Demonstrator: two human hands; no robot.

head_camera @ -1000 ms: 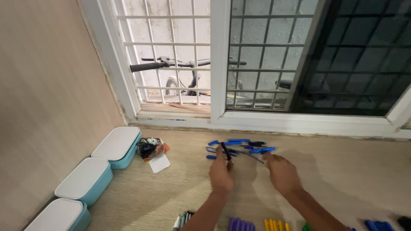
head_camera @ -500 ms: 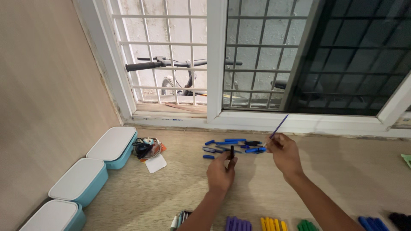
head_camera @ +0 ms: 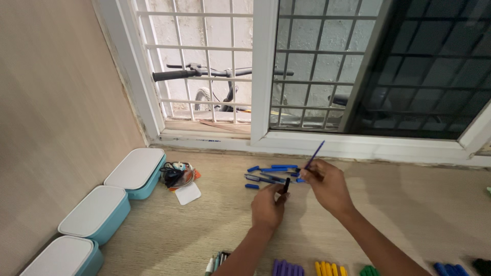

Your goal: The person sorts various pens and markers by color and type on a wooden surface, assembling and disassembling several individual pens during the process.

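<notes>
Surroundings: three white-lidded teal boxes [head_camera: 134, 173] stand in a row along the left wall on the wooden floor [head_camera: 409, 204]; beside the farthest one lies a tangle of black cable [head_camera: 174, 175] on an orange and white card.
Window: a white-framed barred window [head_camera: 261, 71] rises right behind the work area, with a bicycle [head_camera: 215, 84] visible outside it.
Near edge: rows of purple markers [head_camera: 287, 269], yellow markers [head_camera: 330, 269], a green one and blue ones line the bottom of the view, well apart from the hands.
In the way: nothing lies between the hands and the pile; the left hand partly hides the near edge of it.
Pile: blue pen parts [head_camera: 271, 174], barrels and caps, lie scattered on the floor just below the window sill, just beyond the hands.
Left hand [head_camera: 267, 208]: closed in a pinch around a short black pen piece [head_camera: 287, 185], held upright just above the floor.
Right hand [head_camera: 330, 186]: fingers pinching a thin blue pen barrel [head_camera: 314, 154], which is tilted up and away toward the window.
Hands together: near each other, not touching.
</notes>
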